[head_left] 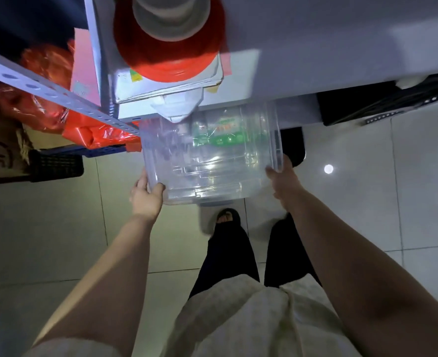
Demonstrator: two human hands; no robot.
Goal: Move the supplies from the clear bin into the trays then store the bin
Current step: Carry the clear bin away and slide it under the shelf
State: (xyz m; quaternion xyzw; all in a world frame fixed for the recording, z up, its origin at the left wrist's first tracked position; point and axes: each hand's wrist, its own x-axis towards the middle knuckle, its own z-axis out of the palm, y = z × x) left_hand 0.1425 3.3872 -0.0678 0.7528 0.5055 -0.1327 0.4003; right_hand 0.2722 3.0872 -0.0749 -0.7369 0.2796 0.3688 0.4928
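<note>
While both hands grip it, left hand (146, 195) and right hand (282, 181) clamped on opposite near corners, the clear bin (212, 155) hangs over the tiled floor (58, 228), long axis running away from the person, far end tucked under the white shelf (315, 47). Something green shows through the plastic, too blurry to identify.

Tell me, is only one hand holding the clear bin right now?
No, both hold it: the left hand grips the clear bin at its left side and the right hand at its right.
</note>
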